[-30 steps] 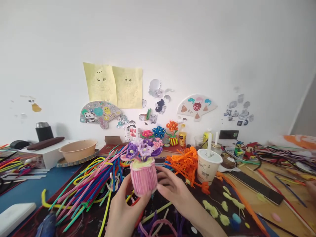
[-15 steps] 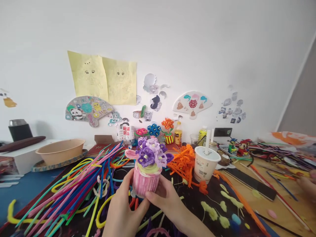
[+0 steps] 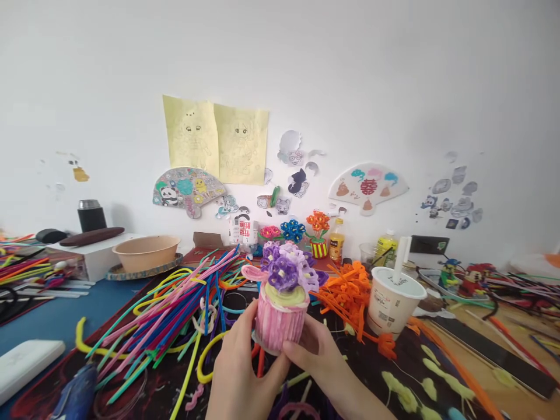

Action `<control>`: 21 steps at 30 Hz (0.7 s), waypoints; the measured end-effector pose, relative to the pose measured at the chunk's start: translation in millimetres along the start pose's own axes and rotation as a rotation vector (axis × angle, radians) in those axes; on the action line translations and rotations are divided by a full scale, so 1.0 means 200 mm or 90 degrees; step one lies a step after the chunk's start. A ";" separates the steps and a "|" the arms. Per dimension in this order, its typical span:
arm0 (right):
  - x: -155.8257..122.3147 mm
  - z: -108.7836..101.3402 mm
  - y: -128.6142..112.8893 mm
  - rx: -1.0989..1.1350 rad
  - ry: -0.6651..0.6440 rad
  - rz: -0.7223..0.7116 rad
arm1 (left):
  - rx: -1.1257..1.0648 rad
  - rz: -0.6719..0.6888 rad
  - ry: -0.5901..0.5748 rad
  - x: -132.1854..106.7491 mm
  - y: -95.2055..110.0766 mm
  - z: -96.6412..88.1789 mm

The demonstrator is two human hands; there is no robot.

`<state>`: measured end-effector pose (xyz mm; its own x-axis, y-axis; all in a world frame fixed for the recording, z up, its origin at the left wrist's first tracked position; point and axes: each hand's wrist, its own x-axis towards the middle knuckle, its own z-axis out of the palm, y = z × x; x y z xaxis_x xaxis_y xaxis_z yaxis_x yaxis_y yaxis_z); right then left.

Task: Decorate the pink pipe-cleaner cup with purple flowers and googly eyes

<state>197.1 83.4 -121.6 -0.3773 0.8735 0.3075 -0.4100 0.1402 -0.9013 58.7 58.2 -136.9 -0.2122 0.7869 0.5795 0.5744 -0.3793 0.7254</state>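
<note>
A small pink pot of pipe-cleaner flowers (image 3: 281, 318) is held upright above the dark mat, purple and lilac blooms on top and a pink loop sticking out at its left. My left hand (image 3: 245, 367) wraps the pot's left side and underside. From the right, my right hand (image 3: 319, 356) grips it with the thumb on its front; the other fingers are partly hidden behind the pot. Left of my hands lies a bundle of colourful pipe cleaners (image 3: 175, 309). On the right is a pile of orange pipe-cleaner pieces (image 3: 350, 294).
A white drink cup with straws (image 3: 389, 303) stands on the right. Further right lies a dark flat bar (image 3: 494, 356). A beige bowl (image 3: 146, 252) sits at the left, with a white device (image 3: 28, 367) nearer. Finished pipe-cleaner flowers (image 3: 318, 233) stand by the wall.
The view has turned left, so the surroundings sit further right and more of the left side shows. Both hands still hold the pot. Another person's hand at the right edge has left view.
</note>
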 end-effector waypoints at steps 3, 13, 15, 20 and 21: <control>0.00 0.00 0.00 -0.001 -0.009 -0.003 | 0.007 0.008 0.001 -0.01 0.00 0.00; 0.00 0.00 0.01 -0.004 -0.014 0.006 | 0.033 0.077 0.057 -0.01 0.01 0.00; -0.01 0.00 0.01 0.003 -0.016 0.003 | 0.043 0.097 0.068 -0.01 0.02 0.00; -0.02 0.02 -0.02 -0.002 -0.005 0.007 | 0.051 0.130 0.067 -0.01 0.06 -0.01; -0.02 0.02 -0.03 -0.013 0.005 0.013 | 0.051 0.135 0.070 -0.01 0.06 -0.01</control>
<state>196.9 77.4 -116.9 -0.3793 0.8798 0.2866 -0.3849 0.1317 -0.9135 64.2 50.7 -128.4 -0.1618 0.6342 0.7561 0.6754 -0.4874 0.5534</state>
